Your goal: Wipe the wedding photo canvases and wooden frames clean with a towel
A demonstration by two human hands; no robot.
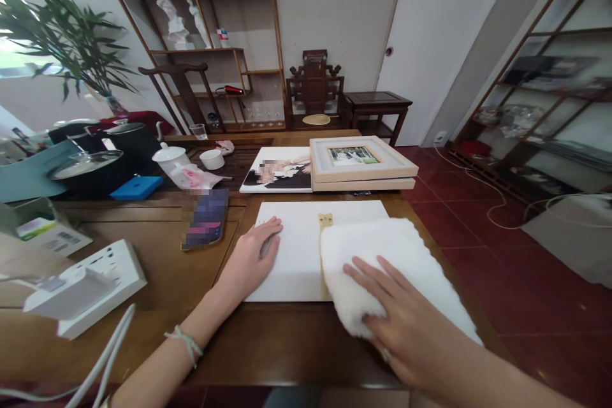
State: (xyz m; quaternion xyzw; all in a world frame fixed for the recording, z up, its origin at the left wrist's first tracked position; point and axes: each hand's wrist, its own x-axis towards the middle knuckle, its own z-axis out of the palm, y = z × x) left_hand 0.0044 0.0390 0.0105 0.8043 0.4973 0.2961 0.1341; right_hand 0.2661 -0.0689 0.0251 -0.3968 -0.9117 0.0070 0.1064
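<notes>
A white rectangular board (296, 248) lies flat on the wooden table (268, 344) in front of me. My left hand (251, 258) rests on the board's left edge, fingers curled with a thin grey object under them. My right hand (401, 319) lies flat with fingers spread on a white fluffy cloth (382, 255) that covers the board's right part. A narrow yellow strip (325, 223) shows on the board beside the cloth.
A phone (205, 220) lies left of the board. Behind it sit a photo canvas (280, 169) and stacked picture frames (361, 162). A white power strip (95, 284) with cables is at the left, with tea ware (169, 159) and a blue box (136, 187) beyond. Red tiled floor lies at the right.
</notes>
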